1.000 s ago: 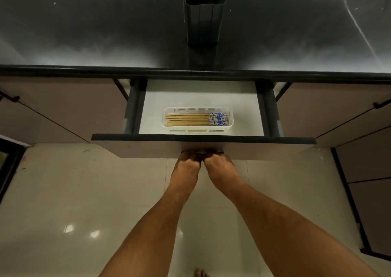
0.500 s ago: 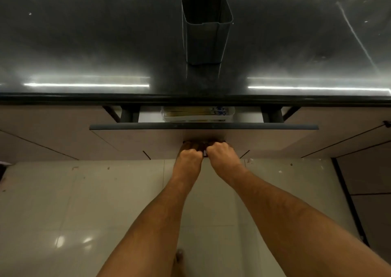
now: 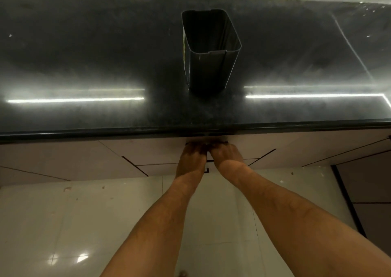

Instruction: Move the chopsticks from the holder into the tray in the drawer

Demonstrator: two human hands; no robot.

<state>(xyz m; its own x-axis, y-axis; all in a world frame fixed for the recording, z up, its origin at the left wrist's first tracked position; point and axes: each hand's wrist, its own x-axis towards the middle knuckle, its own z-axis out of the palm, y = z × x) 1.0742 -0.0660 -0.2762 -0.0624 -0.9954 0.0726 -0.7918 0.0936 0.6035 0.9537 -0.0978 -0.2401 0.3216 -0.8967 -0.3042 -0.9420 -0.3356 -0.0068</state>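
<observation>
The drawer [image 3: 169, 156] sits pushed flush into the row of pale cabinet fronts across the middle of the frame, just under the dark edge of the countertop [image 3: 84, 65]. Both hands meet side by side at its handle [image 3: 206, 143], a thin dark bar just below the counter edge at centre. The left hand [image 3: 193, 157] and the right hand [image 3: 225, 155] each have their fingers curled over the bar, knuckles toward the camera; the fingertips are in shadow, so the grasp seems closed round the handle but how firmly is unclear. The forearms run down from there to the lower edge of the frame.

The holder [image 3: 209, 50], a dark rectangular cup with rounded corners, stands upright on the countertop in the upper centre, directly above the hands. Its open mouth shows only dark inner walls. The chopsticks and the tray are out of sight behind the drawer front.

Glossy pale floor tiles [image 3: 63, 224] fill the lower left, with two bright light streaks reflected on the counter to either side of the holder.
</observation>
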